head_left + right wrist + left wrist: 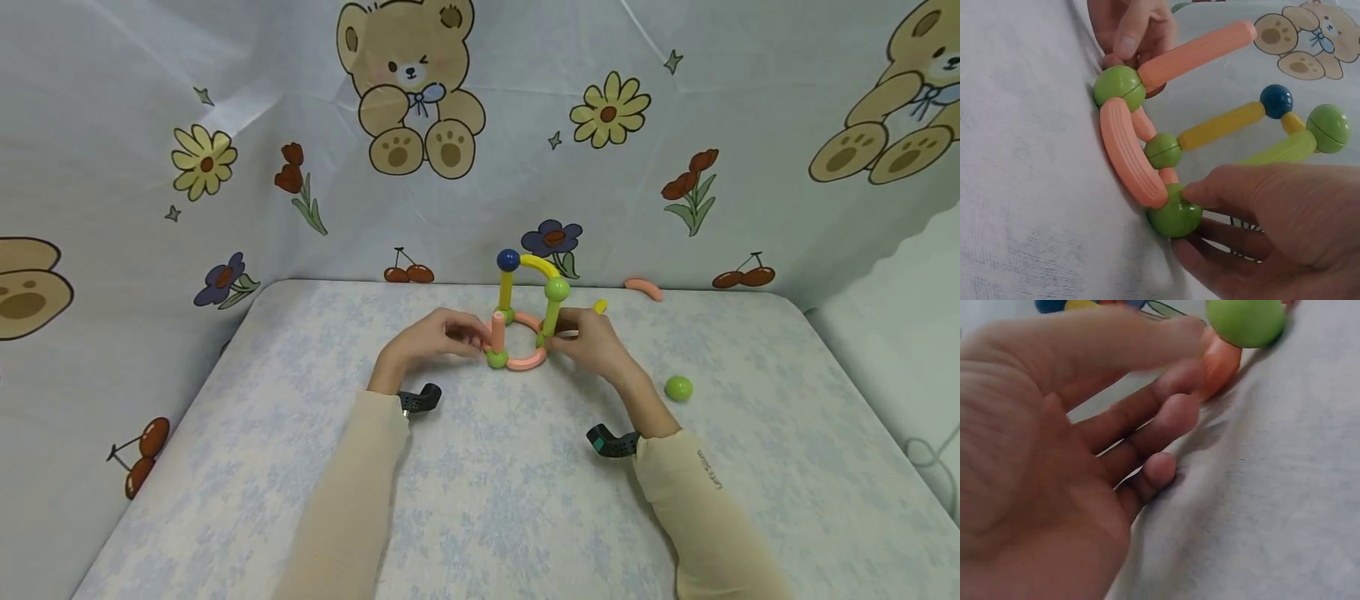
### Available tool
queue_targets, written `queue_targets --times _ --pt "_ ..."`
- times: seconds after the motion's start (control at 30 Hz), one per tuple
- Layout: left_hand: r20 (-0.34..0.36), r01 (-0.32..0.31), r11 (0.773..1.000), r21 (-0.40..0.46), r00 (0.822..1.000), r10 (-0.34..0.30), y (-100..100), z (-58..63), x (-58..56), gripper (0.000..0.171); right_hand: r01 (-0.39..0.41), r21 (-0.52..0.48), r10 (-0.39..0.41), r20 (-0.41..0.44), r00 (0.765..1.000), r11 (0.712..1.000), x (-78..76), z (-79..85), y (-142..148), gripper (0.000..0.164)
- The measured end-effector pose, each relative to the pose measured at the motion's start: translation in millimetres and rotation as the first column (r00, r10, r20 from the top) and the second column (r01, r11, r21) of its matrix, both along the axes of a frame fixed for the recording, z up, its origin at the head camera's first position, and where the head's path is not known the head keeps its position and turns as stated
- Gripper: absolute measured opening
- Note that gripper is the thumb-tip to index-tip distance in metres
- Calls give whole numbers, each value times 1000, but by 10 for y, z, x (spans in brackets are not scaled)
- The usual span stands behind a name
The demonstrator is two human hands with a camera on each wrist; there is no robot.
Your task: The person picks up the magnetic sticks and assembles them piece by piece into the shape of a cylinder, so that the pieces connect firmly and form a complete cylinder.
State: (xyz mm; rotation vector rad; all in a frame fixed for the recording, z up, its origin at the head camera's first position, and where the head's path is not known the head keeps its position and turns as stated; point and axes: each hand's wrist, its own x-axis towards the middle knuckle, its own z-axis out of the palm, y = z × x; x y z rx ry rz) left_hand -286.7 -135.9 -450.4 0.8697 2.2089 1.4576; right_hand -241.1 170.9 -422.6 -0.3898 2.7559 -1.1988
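A magnetic ball-and-rod construction stands on the table. Its base ring joins pink curved rods [527, 362] with green balls [1164, 150]. Upright from the ring rise a straight pink rod [1200, 55], a yellow rod [506, 290] topped by a blue ball [508, 260], and a light green rod [552, 317] under another green ball [557, 289]. A yellow curved rod [540, 265] bridges those two tops. My left hand [447, 335] pinches a pink curved rod [1221, 362] at the ring's left side. On the right, my right hand [591, 340] grips a base green ball [1174, 212] between thumb and fingers.
A loose green ball [678, 388] lies right of the right forearm. Near the back edge is a loose pink curved rod [643, 289]. A yellow piece [600, 307] pokes out behind the right hand. Bear-print fabric [525, 192] hangs behind the table.
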Motion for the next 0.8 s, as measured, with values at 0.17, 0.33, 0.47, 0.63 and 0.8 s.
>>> queue_targets --times 0.17,0.33,0.47,0.63,0.8 --pt "-85 -247 969 11 965 247 49 -35 -3 16 -11 -71 8 -40 999 997 -16 -65 -30 27" --pt "-126 -329 944 19 936 329 207 -71 23 37 -54 -94 49 -58 997 994 -2 -80 -68 26" --pt "-131 -336 941 44 932 339 294 -103 53 33 -79 -95 74 -61 995 992 14 -71 -73 26" --pt "-126 -342 937 67 929 348 319 -162 55 26 -73 -91 68 -55 996 993 6 -93 -66 26" --pt "-105 -343 934 97 930 352 313 -205 43 26 -56 -102 50 -61 997 993 0 -118 -69 26"
